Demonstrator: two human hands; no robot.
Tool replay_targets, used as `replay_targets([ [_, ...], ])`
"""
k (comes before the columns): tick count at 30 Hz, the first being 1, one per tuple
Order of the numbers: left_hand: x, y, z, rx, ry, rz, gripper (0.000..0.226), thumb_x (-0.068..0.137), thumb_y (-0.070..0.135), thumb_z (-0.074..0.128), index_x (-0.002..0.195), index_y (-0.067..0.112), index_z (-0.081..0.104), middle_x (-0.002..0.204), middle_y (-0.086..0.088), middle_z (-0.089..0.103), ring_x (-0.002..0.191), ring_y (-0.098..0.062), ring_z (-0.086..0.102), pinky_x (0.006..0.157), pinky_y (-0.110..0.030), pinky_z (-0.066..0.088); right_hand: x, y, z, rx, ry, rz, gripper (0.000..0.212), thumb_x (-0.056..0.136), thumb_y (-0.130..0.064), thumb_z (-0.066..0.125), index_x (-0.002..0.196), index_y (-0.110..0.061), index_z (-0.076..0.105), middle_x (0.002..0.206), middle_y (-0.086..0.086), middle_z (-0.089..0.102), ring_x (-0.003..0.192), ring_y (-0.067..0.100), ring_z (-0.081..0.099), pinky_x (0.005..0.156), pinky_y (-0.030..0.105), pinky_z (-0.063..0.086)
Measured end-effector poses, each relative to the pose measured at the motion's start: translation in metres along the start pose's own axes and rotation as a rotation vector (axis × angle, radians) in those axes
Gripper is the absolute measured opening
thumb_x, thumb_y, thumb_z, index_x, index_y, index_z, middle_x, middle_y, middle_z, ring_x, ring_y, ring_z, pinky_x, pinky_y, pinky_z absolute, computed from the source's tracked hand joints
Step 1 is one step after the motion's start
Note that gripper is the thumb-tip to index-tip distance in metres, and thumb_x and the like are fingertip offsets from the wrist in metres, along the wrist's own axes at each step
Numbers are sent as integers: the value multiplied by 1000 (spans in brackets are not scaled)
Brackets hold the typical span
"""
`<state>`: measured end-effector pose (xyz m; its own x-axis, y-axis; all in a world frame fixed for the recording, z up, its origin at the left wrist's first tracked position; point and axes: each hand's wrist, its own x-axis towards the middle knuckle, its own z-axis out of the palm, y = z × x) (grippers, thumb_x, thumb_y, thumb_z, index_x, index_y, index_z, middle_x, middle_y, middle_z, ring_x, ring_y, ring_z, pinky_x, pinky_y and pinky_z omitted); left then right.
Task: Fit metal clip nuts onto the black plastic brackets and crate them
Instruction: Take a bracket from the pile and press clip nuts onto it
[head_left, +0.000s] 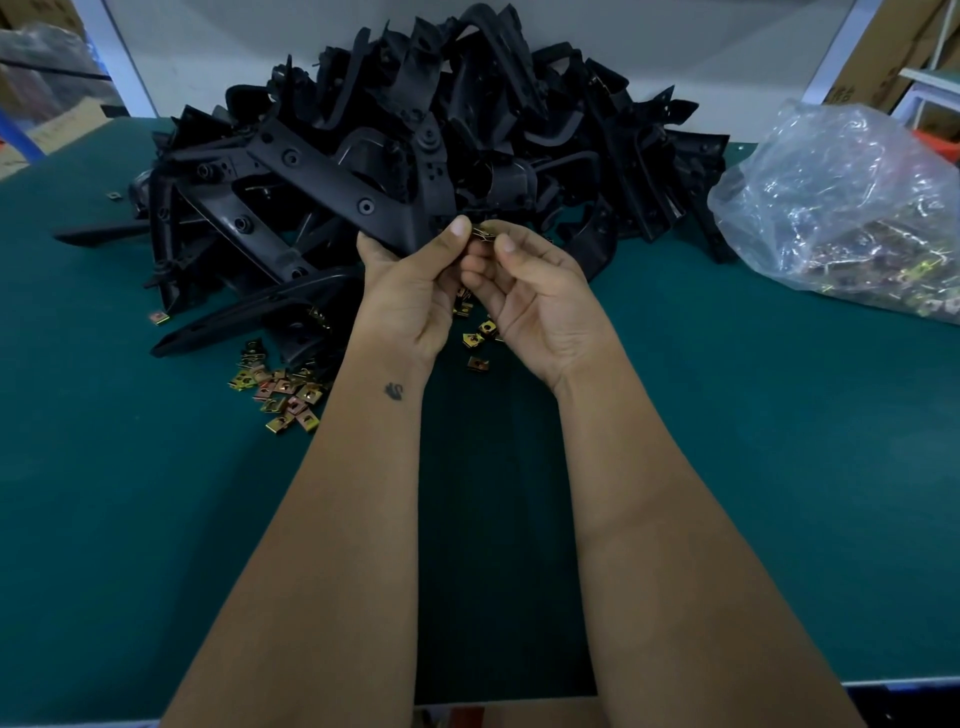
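My left hand (415, 291) grips the near end of a long black plastic bracket (332, 179), which slants up and left over the pile. My right hand (524, 291) pinches a small brass-coloured clip nut (480, 232) against that bracket end, right beside my left thumb. Behind both hands a big heap of black brackets (467, 104) covers the back of the green table (727, 415). Loose clip nuts (283, 387) lie scattered left of my left wrist, and a few more clip nuts (480, 338) lie between my wrists.
A clear plastic bag of clip nuts (852, 218) sits at the right rear of the table. A single stray nut (112, 195) lies far left. Cardboard boxes stand beyond the table on both sides. The table's front edge (883, 680) runs near my elbows.
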<state>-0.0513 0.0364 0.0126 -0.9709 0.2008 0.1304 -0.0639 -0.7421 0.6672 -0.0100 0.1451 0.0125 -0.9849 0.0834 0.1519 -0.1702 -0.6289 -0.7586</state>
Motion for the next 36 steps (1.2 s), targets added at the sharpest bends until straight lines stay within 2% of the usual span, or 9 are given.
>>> replay_targets([
  [4, 0, 0, 1, -8, -6, -9, 51, 88, -12, 61, 126, 13, 37, 92, -9, 65, 75, -16, 68, 69, -25, 58, 0, -1, 0, -23, 1, -20, 18, 98, 3, 45, 96, -2, 62, 77, 8, 70, 71, 13, 69, 70, 23, 58],
  [9, 3, -1, 2, -11, 62, -15, 53, 88, -9, 64, 129, 14, 38, 100, -11, 64, 82, -19, 69, 73, -30, 58, 5, 6, 5, -297, 107, -231, 18, 95, 7, 51, 95, -4, 65, 85, 8, 65, 74, 11, 62, 71, 25, 54],
  [13, 4, -2, 1, -7, 76, -29, 49, 87, -4, 69, 121, 15, 39, 96, -7, 67, 82, -18, 70, 75, -32, 57, 7, 8, 6, -459, 134, -297, 21, 94, 7, 54, 99, -8, 67, 97, 9, 67, 84, 14, 64, 76, 27, 53],
  [16, 5, -2, 1, 13, 50, 5, 51, 84, -7, 70, 118, 15, 38, 94, -7, 67, 81, -18, 70, 74, -34, 57, 6, 8, 6, -529, 167, -321, 23, 93, 8, 54, 99, -8, 69, 97, 9, 69, 85, 15, 65, 78, 27, 54],
  [20, 6, -1, -2, 68, 92, 58, 57, 81, -13, 71, 118, 14, 36, 108, -18, 62, 90, -27, 68, 84, -44, 59, 6, 8, 8, -561, 223, -275, 20, 92, 8, 56, 100, -3, 70, 93, 12, 70, 83, 18, 66, 79, 30, 58],
  [23, 6, 0, -4, 107, 127, 65, 60, 79, -11, 73, 119, 14, 36, 109, -16, 63, 89, -25, 69, 79, -38, 59, 6, 8, 11, -535, 256, -226, 14, 91, 4, 59, 98, 0, 71, 88, 14, 69, 78, 20, 64, 79, 33, 58],
  [26, 6, -1, -5, 164, 135, 59, 62, 78, -9, 75, 120, 13, 36, 117, -19, 62, 93, -27, 70, 79, -38, 59, 6, 8, 10, -573, 278, -228, 11, 91, 2, 61, 96, 0, 71, 84, 12, 69, 73, 17, 65, 73, 29, 58],
  [31, 5, -3, -7, 279, 57, 67, 63, 76, -11, 77, 117, 14, 37, 122, -14, 59, 111, -32, 65, 92, -44, 57, 8, 8, 7, -591, 321, -233, 13, 91, 4, 62, 85, -6, 69, 77, 4, 70, 69, 11, 67, 70, 25, 57],
  [36, 4, -4, -7, 287, 75, 130, 81, 72, -14, 76, 136, 9, 32, 132, -16, 57, 123, -34, 58, 100, -51, 51, 8, 12, 10, -498, 308, -140, 17, 93, 5, 56, 83, -5, 65, 77, 9, 67, 67, 16, 65, 70, 29, 58],
])
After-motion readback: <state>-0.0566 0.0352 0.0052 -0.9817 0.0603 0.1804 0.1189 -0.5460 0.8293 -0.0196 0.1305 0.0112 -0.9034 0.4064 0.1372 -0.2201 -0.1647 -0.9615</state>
